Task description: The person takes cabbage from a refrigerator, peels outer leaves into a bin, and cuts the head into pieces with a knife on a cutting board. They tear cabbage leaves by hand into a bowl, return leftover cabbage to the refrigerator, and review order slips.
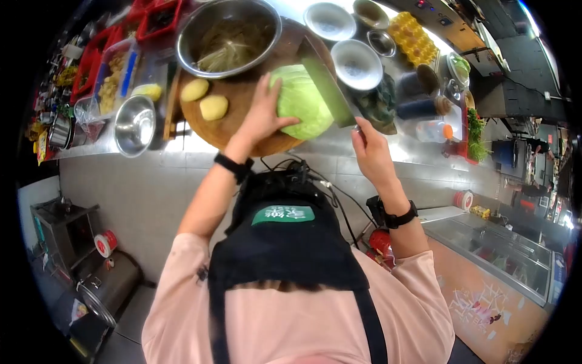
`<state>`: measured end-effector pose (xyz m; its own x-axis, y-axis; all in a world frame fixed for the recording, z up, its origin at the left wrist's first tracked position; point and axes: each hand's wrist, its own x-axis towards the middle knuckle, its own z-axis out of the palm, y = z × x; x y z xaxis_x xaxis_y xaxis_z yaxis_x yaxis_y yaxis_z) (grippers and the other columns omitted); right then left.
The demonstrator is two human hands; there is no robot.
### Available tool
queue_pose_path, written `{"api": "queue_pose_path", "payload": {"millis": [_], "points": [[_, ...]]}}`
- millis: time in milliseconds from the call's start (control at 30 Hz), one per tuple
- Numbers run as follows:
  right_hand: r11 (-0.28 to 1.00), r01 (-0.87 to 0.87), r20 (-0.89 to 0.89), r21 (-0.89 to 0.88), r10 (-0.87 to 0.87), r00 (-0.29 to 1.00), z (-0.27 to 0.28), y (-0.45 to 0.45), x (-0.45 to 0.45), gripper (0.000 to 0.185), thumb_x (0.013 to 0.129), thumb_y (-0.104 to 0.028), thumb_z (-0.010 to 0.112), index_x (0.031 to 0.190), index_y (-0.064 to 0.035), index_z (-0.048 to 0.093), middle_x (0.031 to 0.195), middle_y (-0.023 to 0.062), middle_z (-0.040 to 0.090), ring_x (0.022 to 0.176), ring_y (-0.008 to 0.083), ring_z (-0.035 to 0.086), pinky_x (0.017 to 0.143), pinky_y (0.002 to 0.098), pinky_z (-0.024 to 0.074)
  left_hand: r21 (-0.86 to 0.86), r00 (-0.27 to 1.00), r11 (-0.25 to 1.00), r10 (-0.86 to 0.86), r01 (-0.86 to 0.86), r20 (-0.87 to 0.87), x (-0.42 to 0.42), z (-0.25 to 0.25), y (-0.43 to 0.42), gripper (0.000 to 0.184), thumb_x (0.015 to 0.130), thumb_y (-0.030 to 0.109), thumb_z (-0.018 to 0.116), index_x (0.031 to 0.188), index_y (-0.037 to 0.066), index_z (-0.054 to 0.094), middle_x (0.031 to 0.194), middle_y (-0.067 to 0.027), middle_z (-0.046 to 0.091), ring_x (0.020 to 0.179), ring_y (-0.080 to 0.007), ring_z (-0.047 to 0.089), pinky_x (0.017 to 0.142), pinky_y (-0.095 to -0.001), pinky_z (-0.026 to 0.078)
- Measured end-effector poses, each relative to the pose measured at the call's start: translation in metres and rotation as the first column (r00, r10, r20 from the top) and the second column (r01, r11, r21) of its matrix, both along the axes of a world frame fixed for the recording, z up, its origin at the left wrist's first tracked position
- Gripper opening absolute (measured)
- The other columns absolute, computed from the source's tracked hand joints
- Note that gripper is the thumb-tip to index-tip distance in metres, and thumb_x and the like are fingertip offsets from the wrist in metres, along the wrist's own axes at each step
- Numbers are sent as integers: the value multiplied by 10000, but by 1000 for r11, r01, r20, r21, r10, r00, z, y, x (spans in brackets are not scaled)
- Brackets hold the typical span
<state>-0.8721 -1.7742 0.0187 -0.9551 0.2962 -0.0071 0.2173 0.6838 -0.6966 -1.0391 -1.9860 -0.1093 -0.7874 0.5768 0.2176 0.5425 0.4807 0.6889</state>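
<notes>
A pale green cabbage (302,104) lies on a round wooden chopping board (242,124). My left hand (265,109) presses against its left side, thumb and fingers spread apart. In my right hand (370,145) is the handle of a cleaver (327,88), its broad blade standing along the cabbage's right side; whether the edge touches the cabbage I cannot tell. Two peeled potatoes (213,107) rest on the board left of my left hand. Behind them, a large steel bowl (187,56) holds pale shredded strips in what looks like liquid.
To the left stand a small steel bowl (134,126) and a plastic tub (126,67) of yellowish pieces. White bowls (356,65), a yellow egg tray (413,38) and a bottle with an orange cap (434,131) are at the right. Green herbs (476,133) lie farther right.
</notes>
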Motion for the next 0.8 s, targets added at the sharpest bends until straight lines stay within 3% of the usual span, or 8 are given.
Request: {"api": "queue_pose_path", "payload": {"millis": [67,333,400,533,633,800], "points": [[1000,20,-4,-10,-20,1000,1,-5,-5,298,929,-140,586,1183,14,571,944,229,643,836,391,629,727,423,494,42,995,994,-101,101,4,-8,2,-4,1049,662,446,850,1454,-4,331,1541,-282,168,1435,-440,183,1169,-471,244],[999,-11,24,38,10,1000,4,-16,-3,271,949,-174,554,1170,-17,551,920,225,640,847,424,609,718,475,480,69,985,984,-167,163,53,-18,6,-4,1007,634,406,877,1449,67,394,1544,-257,188,1433,-425,210,1151,-453,296],[999,3,17,32,-3,1000,4,-17,-3,261,948,-168,556,1163,-21,553,925,226,640,847,426,608,716,476,479,53,979,979,-200,198,40,-24,13,-3,944,652,388,864,1435,88,430,1532,-211,217,1402,-397,283,1112,-451,353],[996,83,-26,16,-82,996,6,-24,1,248,943,-153,562,1156,-28,557,937,225,639,853,430,608,716,477,481,-96,991,988,-129,125,-39,-16,25,-9,843,668,385,853,1371,74,507,1512,-206,262,1379,-390,322,1091,-447,374],[988,153,-76,-31,-155,985,10,-24,5,248,939,-143,565,1158,-26,555,944,224,638,860,428,609,721,474,485,-49,996,995,-88,88,-1,-6,10,-14,726,715,333,828,1319,61,531,1486,-187,306,1361,-378,349,1080,-448,386],[992,129,-70,11,-128,989,8,-28,10,255,944,-161,561,1163,-32,554,955,220,643,860,427,611,727,479,490,31,986,986,-165,166,-10,0,16,-16,754,667,256,864,1308,43,529,1475,-212,330,1348,-402,370,1095,-440,380]]}}
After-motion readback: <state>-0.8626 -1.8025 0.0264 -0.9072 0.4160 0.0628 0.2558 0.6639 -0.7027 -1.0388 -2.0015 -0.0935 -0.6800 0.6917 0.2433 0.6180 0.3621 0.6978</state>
